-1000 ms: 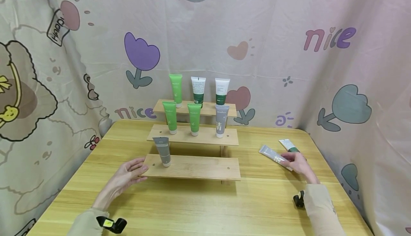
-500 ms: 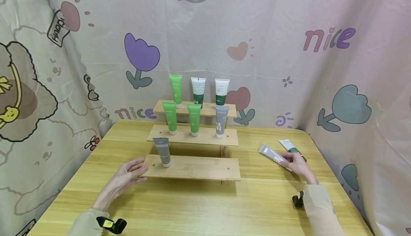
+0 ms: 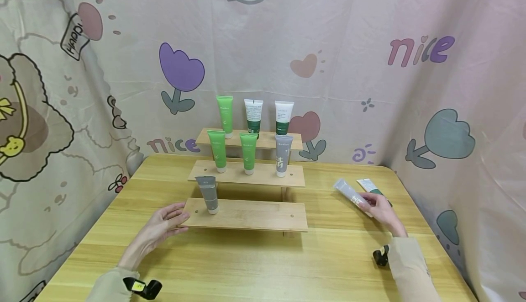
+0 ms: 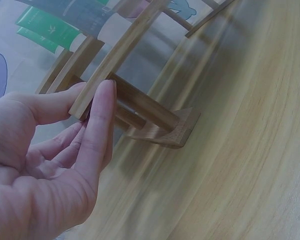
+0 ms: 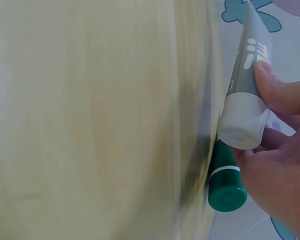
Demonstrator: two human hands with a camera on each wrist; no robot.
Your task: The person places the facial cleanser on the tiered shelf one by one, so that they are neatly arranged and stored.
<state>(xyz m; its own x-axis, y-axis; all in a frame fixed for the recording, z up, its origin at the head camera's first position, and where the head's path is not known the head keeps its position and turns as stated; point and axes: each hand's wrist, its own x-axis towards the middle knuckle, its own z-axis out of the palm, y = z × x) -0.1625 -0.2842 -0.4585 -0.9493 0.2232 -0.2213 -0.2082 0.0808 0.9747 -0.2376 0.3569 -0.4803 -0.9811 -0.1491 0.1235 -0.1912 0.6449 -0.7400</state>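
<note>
the right hand [image 3: 380, 207] pinches a grey tube [image 3: 350, 193] by its cap end near the counter's [image 3: 255, 265] right edge, lifting it clear. the left hand [image 3: 161, 225], fingers relaxed, touches the lowest shelf's [image 3: 255, 215] left end, seemingly to steady the wooden rack.

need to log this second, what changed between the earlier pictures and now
The right hand has tipped up the grey tube it grips near the cap; the tube's far end has risen and shifted slightly right, off the table. The left hand still rests at the left end of the lowest shelf. The green-capped tube and the standing tubes have not moved.
</note>
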